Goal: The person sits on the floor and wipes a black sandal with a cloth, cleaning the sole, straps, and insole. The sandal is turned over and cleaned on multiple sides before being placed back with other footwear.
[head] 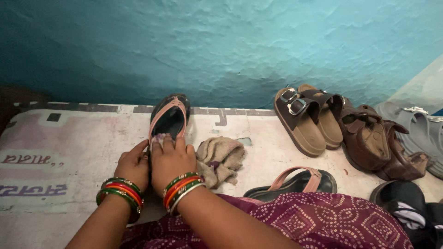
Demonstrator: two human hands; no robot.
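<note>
A black flip-flop with pink straps (170, 117) lies on the pale printed mat (69, 152), toe end toward the teal wall. My right hand (170, 161) presses down on its heel end, fingers spread over it. Just to the left, my left hand (134, 166) rests against the sandal's side. Both wrists carry stacks of green, red and orange bangles. A crumpled beige rag (221, 157) lies directly right of my right hand, touching it. The matching black and pink flip-flop (295, 183) lies on its side near my purple patterned garment (323, 221).
Tan buckled platform sandals (307, 120) stand against the wall on the right. Beside them sit brown leather sandals (378, 143), grey buckled sandals (422, 131) and a black shoe (406, 203) at the lower right. The teal wall (230, 46) closes off the back.
</note>
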